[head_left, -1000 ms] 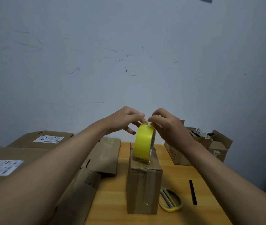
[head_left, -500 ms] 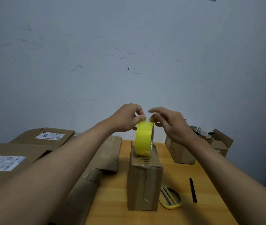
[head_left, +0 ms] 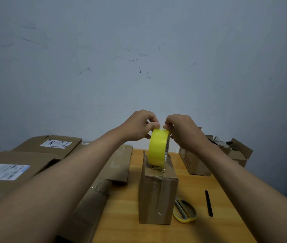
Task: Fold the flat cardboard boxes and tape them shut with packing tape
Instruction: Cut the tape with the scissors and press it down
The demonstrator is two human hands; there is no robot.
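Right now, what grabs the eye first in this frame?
The yellow tape roll, standing on edge on top of the upright box at table centre, with the left hand and right hand both pinching at its top. Next, the yellow scissors lying on the table just right of the box, and the flat boxes stacked at left.

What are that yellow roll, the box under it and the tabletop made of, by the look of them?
The tape roll looks like glossy plastic packing tape: smooth yellow band with a sheen. The upright box is matte brown cardboard, creased at its top edge, apparently with clear tape strips down its front. The table appears to be wood or wood-look laminate: orange-brown, faint grain lines.
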